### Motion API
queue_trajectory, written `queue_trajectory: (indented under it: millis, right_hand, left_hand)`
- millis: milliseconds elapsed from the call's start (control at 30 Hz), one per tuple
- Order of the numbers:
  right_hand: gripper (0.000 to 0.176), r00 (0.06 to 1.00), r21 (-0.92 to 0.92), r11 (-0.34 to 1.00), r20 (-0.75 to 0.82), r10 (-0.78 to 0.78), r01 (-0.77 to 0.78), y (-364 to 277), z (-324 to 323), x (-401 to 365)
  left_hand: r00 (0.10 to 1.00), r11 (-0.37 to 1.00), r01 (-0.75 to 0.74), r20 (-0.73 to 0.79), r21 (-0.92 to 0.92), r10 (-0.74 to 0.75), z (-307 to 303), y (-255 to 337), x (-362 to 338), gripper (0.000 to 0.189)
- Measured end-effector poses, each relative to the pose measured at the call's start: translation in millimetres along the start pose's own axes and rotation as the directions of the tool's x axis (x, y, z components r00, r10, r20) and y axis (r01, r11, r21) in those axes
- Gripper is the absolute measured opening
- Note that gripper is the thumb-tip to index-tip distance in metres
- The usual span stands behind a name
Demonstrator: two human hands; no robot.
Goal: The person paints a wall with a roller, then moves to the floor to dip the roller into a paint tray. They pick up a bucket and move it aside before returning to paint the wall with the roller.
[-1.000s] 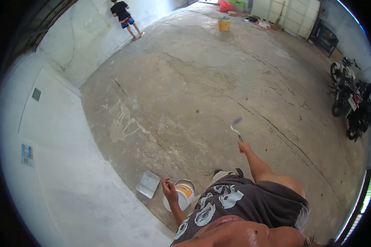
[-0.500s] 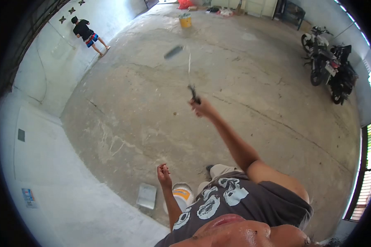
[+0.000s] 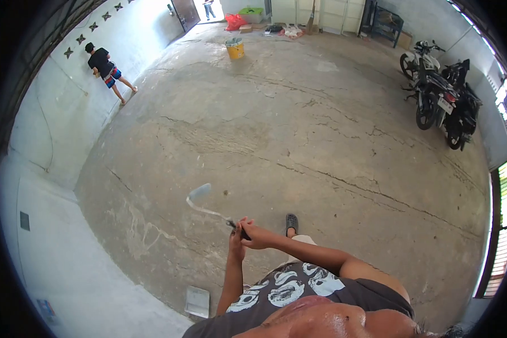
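A paint roller with a pale, bent frame points up and left over the concrete floor, in front of my body. Around its dark handle, my right hand is closed. My left hand touches the same handle from the left, its fingers closed against it and beside my right hand. The two hands meet, so part of the handle is hidden between them. Below them, near the left wall, a grey tray lies on the floor.
A person stands at the left wall. Further back are a yellow bucket, a red bag and a broom. Motorcycles stand at the right, and another person is in the doorway.
My right hand has drawn the roller down and back towards my body. My left hand has risen to meet it at the handle. The white and yellow bucket beside the tray is no longer visible.
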State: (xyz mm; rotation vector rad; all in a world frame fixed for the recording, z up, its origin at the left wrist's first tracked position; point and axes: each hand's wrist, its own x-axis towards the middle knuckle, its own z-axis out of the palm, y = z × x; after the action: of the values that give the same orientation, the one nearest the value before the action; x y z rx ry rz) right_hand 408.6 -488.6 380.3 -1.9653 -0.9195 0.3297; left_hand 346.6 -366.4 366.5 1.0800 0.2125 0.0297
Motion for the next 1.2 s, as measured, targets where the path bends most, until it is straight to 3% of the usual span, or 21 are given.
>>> queue_trajectory:
  millis: [33,67,133,167,233,300,333,367,400,467,500,600,700,833,900,967,1033,1067,1100,1133,1200]
  right_hand:
    - [0.046,0.997,-0.096,0.993,0.051,-0.064,0.069,9.5,-9.4,9.8]
    - [0.046,0.997,-0.076,0.996,0.058,-0.048,0.053,11.2,-31.2,17.0]
    - [0.053,0.937,-0.091,0.994,0.348,-0.021,0.056,11.4,-98.8,46.5]
    - [0.057,0.917,-0.161,0.986,0.399,0.015,0.053,28.8,-120.1,58.0]
    - [0.056,0.941,-0.235,0.972,0.333,0.055,0.026,70.1,-164.2,73.7]
    - [0.057,0.933,-0.400,0.913,0.293,0.211,-0.081,94.8,-221.3,85.4]
    - [0.057,0.956,-0.374,0.920,0.209,0.208,-0.118,118.6,-241.1,87.4]
    - [0.056,0.972,-0.341,0.928,0.119,0.201,-0.150,146.0,-254.6,91.6]
    - [0.056,0.973,-0.347,0.927,0.125,0.194,-0.141,153.0,-276.7,99.5]
    - [0.058,0.922,-0.204,0.900,-0.039,0.385,-0.384,153.8,-315.9,120.0]
    - [0.058,0.903,-0.175,0.886,-0.082,0.422,-0.430,152.8,-331.3,133.4]
    - [0.058,0.908,-0.113,0.904,-0.139,0.396,-0.412,180.2,-353.4,185.7]
    - [0.057,0.922,-0.132,0.914,-0.116,0.370,-0.383,208.4,-372.3,245.5]
    - [0.056,0.913,-0.210,0.890,-0.131,0.385,-0.405,296.8,-386.1,304.7]
    - [0.053,0.841,-0.195,0.822,-0.031,0.541,-0.536,349.8,-409.1,319.8]
    - [0.047,0.709,0.021,0.709,-0.007,0.705,-0.704,393.8,-436.7,311.8]
    - [0.040,0.512,0.300,0.519,-0.108,0.852,-0.800,486.8,-439.2,276.8]
    - [0.034,0.448,0.387,0.442,-0.080,0.890,-0.809,524.0,-439.4,249.4]
    - [0.033,0.315,0.405,0.295,-0.018,0.949,-0.865,548.5,-447.1,230.6]
    - [0.038,0.176,0.495,0.182,-0.059,0.983,-0.849,537.1,-457.9,215.7]
    - [0.040,-0.041,0.647,-0.031,-0.001,0.999,-0.762,525.6,-480.0,195.4]
  left_hand:
    - [0.995,0.997,0.019,-0.101,-0.075,-0.027,-7.8,-8.4,36.6,0.049]
    - [0.992,0.997,0.042,-0.114,-0.072,-0.050,-13.2,-11.4,59.4,0.049]
    - [0.971,0.955,0.002,-0.227,-0.295,-0.072,-14.1,-2.1,109.0,0.037]
    - [0.936,0.906,0.005,-0.317,-0.424,-0.153,-3.7,15.7,124.9,0.023]
    - [0.903,0.886,-0.034,-0.395,-0.462,-0.171,-22.6,24.1,154.3,0.021]
    - [0.808,0.865,-0.094,-0.546,-0.492,-0.222,-16.8,38.1,182.6,0.017]
    - [0.808,0.860,-0.104,-0.547,-0.499,-0.220,-14.9,43.3,192.5,0.017]
    - [0.774,0.908,-0.135,-0.614,-0.398,-0.154,-19.8,43.2,199.9,0.020]
    - [0.734,0.944,-0.158,-0.674,-0.291,-0.085,-19.1,48.4,210.1,0.022]
    - [0.681,0.938,-0.198,-0.728,-0.285,-0.078,-0.4,78.0,233.5,0.028]
    - [0.650,0.952,-0.225,-0.760,-0.208,-0.013,2.0,88.2,248.1,0.031]
    - [0.624,0.964,-0.257,-0.774,-0.074,0.107,6.6,106.7,311.5,0.035]
    - [0.531,0.955,-0.227,-0.798,0.191,0.286,12.5,129.4,391.9,0.034]
    - [0.601,0.944,-0.217,-0.728,0.247,0.329,28.3,160.7,495.9,0.027]
    - [0.636,0.943,-0.220,-0.697,0.248,0.331,48.1,184.2,542.0,0.025]
    - [0.670,0.930,-0.246,-0.645,0.274,0.367,61.3,198.5,598.7,0.021]
    - [0.690,0.927,-0.231,-0.623,0.295,0.370,82.3,224.5,644.0,0.021]
    - [0.709,0.918,-0.233,-0.590,0.320,0.386,90.8,234.5,659.8,0.021]
    - [0.733,0.918,-0.241,-0.561,0.315,0.384,98.2,244.0,680.4,0.020]
    - [0.738,0.915,-0.238,-0.553,0.325,0.388,102.5,249.6,704.6,0.020]
    - [0.741,0.873,-0.302,-0.483,0.382,0.467,111.1,252.1,752.1,0.025]
